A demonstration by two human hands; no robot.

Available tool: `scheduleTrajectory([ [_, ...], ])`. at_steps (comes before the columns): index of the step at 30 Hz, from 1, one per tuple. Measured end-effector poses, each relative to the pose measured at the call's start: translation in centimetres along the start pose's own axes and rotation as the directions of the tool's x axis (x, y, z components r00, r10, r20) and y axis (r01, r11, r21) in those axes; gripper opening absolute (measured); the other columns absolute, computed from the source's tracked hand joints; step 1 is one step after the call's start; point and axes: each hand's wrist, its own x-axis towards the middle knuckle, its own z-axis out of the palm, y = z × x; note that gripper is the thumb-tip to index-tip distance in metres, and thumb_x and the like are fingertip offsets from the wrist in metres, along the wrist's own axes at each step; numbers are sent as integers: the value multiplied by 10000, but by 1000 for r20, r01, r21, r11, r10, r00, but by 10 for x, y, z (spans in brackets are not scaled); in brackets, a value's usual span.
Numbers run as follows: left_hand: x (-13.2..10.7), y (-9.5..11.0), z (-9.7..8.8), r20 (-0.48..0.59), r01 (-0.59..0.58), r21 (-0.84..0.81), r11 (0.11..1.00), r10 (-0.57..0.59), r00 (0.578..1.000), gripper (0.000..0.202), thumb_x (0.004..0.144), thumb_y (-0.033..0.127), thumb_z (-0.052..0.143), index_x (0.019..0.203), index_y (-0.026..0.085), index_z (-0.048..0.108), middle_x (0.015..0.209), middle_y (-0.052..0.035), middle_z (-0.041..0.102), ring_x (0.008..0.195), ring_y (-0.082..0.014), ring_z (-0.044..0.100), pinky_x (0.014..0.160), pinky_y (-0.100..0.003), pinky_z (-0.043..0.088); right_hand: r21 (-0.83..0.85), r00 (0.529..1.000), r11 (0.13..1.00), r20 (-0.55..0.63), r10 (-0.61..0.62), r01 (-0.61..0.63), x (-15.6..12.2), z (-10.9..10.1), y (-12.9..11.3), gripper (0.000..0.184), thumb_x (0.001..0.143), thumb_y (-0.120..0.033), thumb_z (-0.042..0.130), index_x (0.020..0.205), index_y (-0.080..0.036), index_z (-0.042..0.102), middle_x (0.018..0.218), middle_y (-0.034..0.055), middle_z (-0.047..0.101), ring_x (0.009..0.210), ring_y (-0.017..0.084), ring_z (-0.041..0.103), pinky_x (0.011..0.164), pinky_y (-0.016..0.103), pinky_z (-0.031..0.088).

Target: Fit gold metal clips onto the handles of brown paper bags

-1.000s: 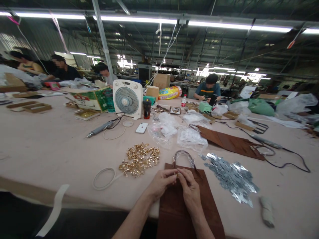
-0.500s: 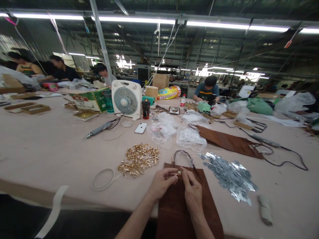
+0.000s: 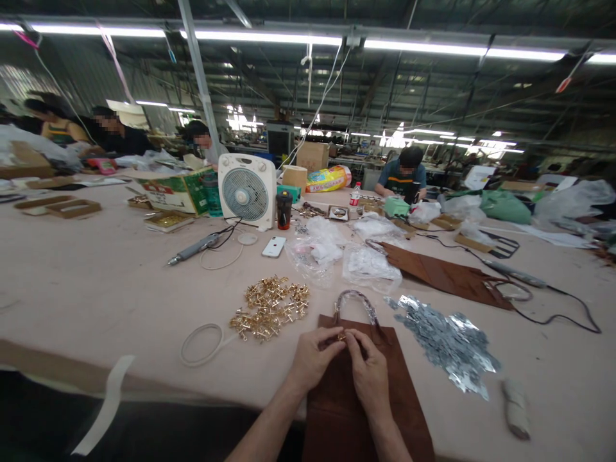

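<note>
Sitting between left grip (image 3: 312,361) and right grip (image 3: 369,371) is gold hardware (image 3: 341,337) (partly hidden).

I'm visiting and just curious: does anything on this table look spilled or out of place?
Nothing clearly stands out. The gold pieces and silver plates lie loose, but in separate heaps on either side of the nearer brown bag.
</note>
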Motion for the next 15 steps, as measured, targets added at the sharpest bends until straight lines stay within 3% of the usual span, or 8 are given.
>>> scheduleTrajectory([
  [4,-2,-3,0,-5,3,63,998,-3,1000,304,836,296,779,1126,213,817,1033,-67,817,897,-221,750,839,-315,606,-15,996,1000,83,13,-11,1,-3,-1,416,943,-606,643,976,-210,765,910,70,759,818,240,676,762,321,530],
  [8,-3,-5,2,9,12,18,1000,-12,1000,292,822,300,801,1101,213,817,1010,-63,814,867,-209,744,810,-297,600,25,989,999,145,27,-31,5,-10,0,442,930,-630,653,928,-200,755,732,26,677,662,197,590,636,293,480],
  [12,-4,-3,4,50,24,-83,996,-20,999,344,807,323,830,1118,182,791,987,-79,803,826,-190,729,759,-273,595,84,988,994,143,62,-75,8,-13,1,452,908,-642,677,871,-196,745,705,12,653,609,167,530,574,272,437],
  [15,-4,-1,4,89,22,-116,993,-12,996,434,778,290,856,1185,176,755,990,-76,788,810,-171,716,739,-253,588,155,985,981,142,95,-117,8,-13,3,440,884,-635,711,900,-198,759,796,33,707,697,193,594,646,282,484],
])
